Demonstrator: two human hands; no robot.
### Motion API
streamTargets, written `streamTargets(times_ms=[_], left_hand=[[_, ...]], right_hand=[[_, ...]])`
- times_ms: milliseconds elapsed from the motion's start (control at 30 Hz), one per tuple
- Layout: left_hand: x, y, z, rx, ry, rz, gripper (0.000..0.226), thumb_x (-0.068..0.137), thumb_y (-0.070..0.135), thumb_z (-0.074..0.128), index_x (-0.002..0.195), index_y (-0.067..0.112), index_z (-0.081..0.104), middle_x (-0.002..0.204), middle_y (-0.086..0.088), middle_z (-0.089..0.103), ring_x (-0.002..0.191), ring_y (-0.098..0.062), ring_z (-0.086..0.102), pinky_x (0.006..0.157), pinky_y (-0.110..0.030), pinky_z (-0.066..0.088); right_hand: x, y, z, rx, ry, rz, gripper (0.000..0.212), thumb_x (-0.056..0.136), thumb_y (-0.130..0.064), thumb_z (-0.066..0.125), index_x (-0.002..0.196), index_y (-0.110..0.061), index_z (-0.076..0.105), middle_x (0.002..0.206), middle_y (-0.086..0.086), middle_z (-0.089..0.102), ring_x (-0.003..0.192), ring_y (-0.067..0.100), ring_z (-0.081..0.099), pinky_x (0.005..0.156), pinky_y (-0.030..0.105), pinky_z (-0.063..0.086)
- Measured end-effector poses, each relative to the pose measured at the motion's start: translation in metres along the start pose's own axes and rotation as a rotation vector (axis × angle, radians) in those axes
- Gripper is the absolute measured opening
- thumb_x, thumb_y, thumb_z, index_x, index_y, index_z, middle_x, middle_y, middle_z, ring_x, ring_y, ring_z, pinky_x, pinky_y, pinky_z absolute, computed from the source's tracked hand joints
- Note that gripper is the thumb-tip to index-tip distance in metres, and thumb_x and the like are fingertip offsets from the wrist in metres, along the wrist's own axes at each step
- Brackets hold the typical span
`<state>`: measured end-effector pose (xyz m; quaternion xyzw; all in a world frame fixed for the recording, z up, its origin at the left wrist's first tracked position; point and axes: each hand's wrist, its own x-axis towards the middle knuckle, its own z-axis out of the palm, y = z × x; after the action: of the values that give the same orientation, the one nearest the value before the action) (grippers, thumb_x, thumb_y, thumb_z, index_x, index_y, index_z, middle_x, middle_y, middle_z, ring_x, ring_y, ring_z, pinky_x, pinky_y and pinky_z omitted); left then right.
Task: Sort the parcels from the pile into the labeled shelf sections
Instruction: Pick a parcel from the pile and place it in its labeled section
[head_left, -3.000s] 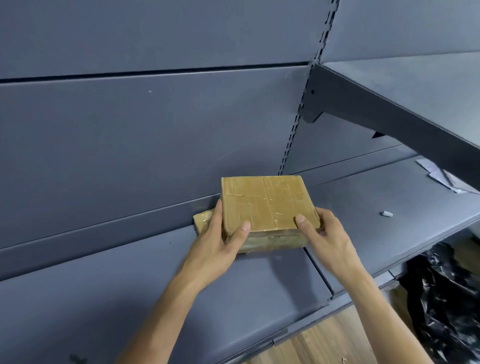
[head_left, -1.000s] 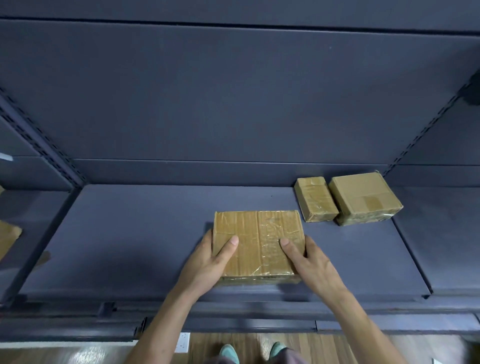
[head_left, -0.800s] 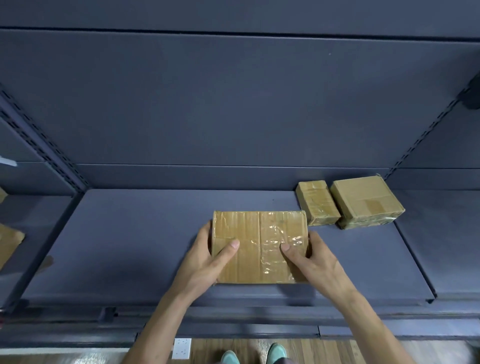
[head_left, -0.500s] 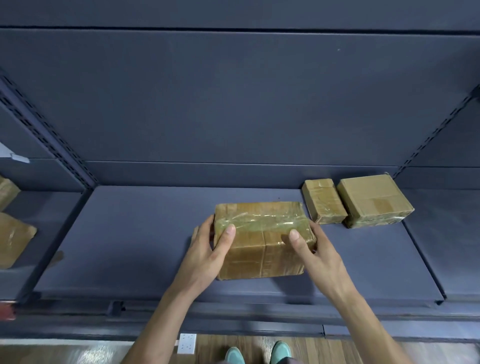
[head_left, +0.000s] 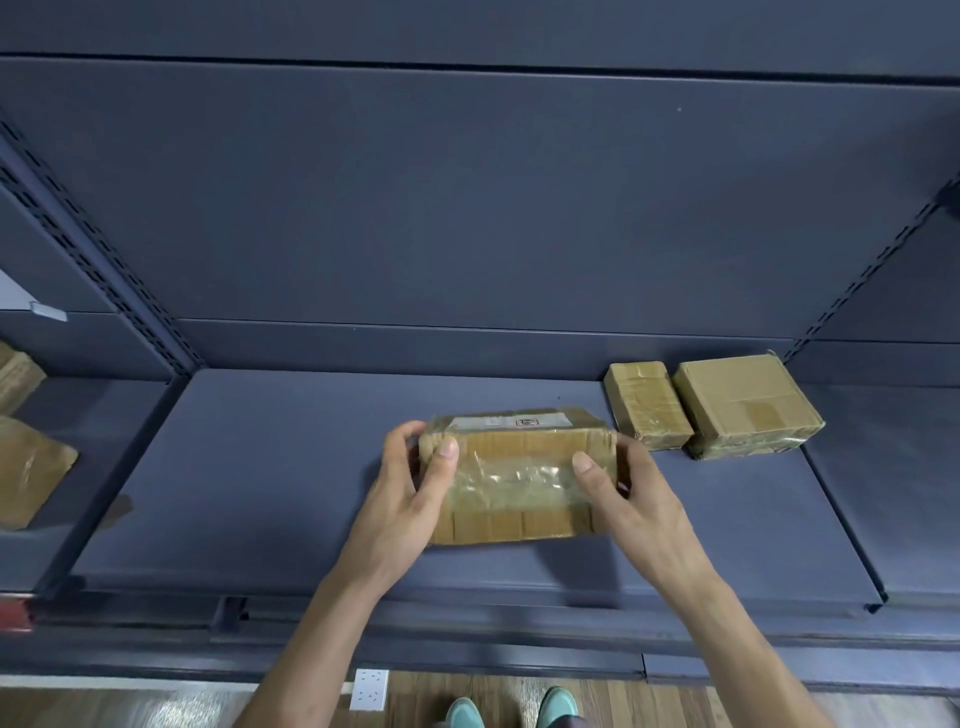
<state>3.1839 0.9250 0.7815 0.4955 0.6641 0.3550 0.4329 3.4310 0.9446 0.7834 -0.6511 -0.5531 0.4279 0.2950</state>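
Parcel in hand: the person is holding a brown taped parcel (head_left: 514, 478) over the middle of the dark shelf (head_left: 270, 467). It is tipped so a broad taped side is facing them, and a white label strip (head_left: 511, 421) is showing on its upper face. I cannot tell whether its lower edge is touching the shelf.
Left hand: the left hand (head_left: 405, 499) is gripping the parcel's left end, with the thumb lying across the near face and the fingers curling round the end.
Right hand: the right hand (head_left: 634, 509) is gripping the right end the same way, with the thumb pressing the near face and the fingers hiding behind the parcel.
Already in this section: a small parcel (head_left: 647, 405) and a larger parcel (head_left: 745, 405) are lying side by side, touching, at the back right, just beyond the right hand.
Next section over: past the slotted upright (head_left: 104, 275) on the left, two more brown parcels (head_left: 28, 467) are lying partly cut off by the frame.
Section marking: a small white tag (head_left: 49, 310) is hanging there, too small to read.
Done, as I'm judging it: at least four parcels are sitting on shelves.
Left: this one is waiting to be set down and released. The pile isn't showing, so I'm unable to say how many remain.
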Motion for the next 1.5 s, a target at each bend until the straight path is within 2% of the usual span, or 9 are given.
streamTargets(times_ms=[167,333,467,800,867,1000,1133,1233,1500], left_hand=[[-0.003,-0.020,0.011,0.023,0.052,-0.013,0.074,0.087,0.079,0.042,0.150,0.041,0.032,0.139,0.012,0.050,0.126,-0.004,0.053,0.108,-0.037,0.045],[-0.005,-0.040,0.022,0.089,-0.024,-0.007,0.062,0.098,0.065,0.048,0.154,0.048,0.027,0.142,0.019,0.045,0.132,-0.007,0.051,0.110,-0.049,0.047],[-0.003,-0.043,0.021,0.043,-0.057,-0.007,0.067,0.091,0.072,0.043,0.152,0.054,0.022,0.148,0.023,0.050,0.135,-0.008,0.053,0.114,-0.049,0.043],[0.004,-0.051,0.019,-0.104,-0.094,-0.029,0.074,0.084,0.082,0.046,0.151,0.055,0.029,0.150,0.025,0.049,0.138,-0.006,0.050,0.118,-0.049,0.039],[0.004,-0.055,0.023,-0.155,-0.097,-0.024,0.064,0.087,0.078,0.049,0.147,0.057,0.036,0.146,0.025,0.054,0.135,-0.005,0.053,0.118,-0.048,0.040],[0.003,-0.060,0.025,-0.243,-0.101,-0.023,0.049,0.092,0.072,0.055,0.138,0.060,0.044,0.139,0.023,0.061,0.129,-0.005,0.059,0.114,-0.046,0.044],[0.004,-0.061,0.025,-0.245,-0.114,-0.004,0.037,0.096,0.064,0.057,0.132,0.063,0.048,0.135,0.023,0.064,0.123,-0.003,0.063,0.106,-0.039,0.048],[0.003,-0.063,0.027,-0.293,-0.084,-0.038,0.067,0.091,0.071,0.060,0.150,0.046,0.040,0.136,0.024,0.063,0.125,0.000,0.061,0.111,-0.041,0.046],[-0.009,-0.056,0.034,-0.271,-0.056,-0.025,0.040,0.101,0.063,0.050,0.137,0.045,0.056,0.131,0.022,0.067,0.121,-0.002,0.064,0.103,-0.036,0.046]], right_hand=[[-0.010,0.014,0.013,0.046,0.030,0.007,0.054,0.084,-0.075,0.045,0.131,-0.047,0.039,0.116,-0.033,0.056,0.100,-0.022,0.053,0.071,0.009,0.042],[-0.006,0.030,0.019,-0.014,-0.015,0.034,0.042,0.094,-0.063,0.050,0.129,-0.041,0.046,0.118,-0.021,0.059,0.108,-0.004,0.057,0.077,0.015,0.044],[-0.002,0.032,0.019,-0.034,-0.022,0.079,0.027,0.095,-0.061,0.052,0.117,-0.049,0.041,0.109,-0.030,0.057,0.095,-0.021,0.054,0.066,0.009,0.043],[0.001,0.035,0.025,0.032,-0.006,0.140,0.043,0.083,-0.074,0.054,0.117,-0.047,0.050,0.119,-0.015,0.058,0.104,0.000,0.057,0.080,0.028,0.044],[-0.001,0.036,0.026,0.067,-0.006,0.173,0.041,0.074,-0.080,0.052,0.102,-0.049,0.051,0.116,-0.017,0.056,0.100,-0.002,0.057,0.077,0.025,0.043],[-0.003,0.037,0.028,0.115,0.007,0.191,0.048,0.066,-0.088,0.050,0.099,-0.053,0.054,0.115,-0.021,0.055,0.097,-0.009,0.055,0.077,0.020,0.041],[0.000,0.042,0.030,0.141,-0.010,0.211,0.056,0.065,-0.089,0.050,0.109,-0.054,0.052,0.127,-0.016,0.056,0.117,0.004,0.054,0.100,0.035,0.040],[0.001,0.047,0.029,0.133,-0.046,0.215,0.082,0.068,-0.088,0.050,0.136,-0.043,0.051,0.134,-0.011,0.058,0.135,0.017,0.044,0.115,0.048,0.034],[0.001,0.046,0.022,0.206,-0.160,0.139,0.051,0.071,-0.082,0.053,0.115,-0.057,0.052,0.133,-0.014,0.058,0.129,0.009,0.049,0.107,0.036,0.036]])
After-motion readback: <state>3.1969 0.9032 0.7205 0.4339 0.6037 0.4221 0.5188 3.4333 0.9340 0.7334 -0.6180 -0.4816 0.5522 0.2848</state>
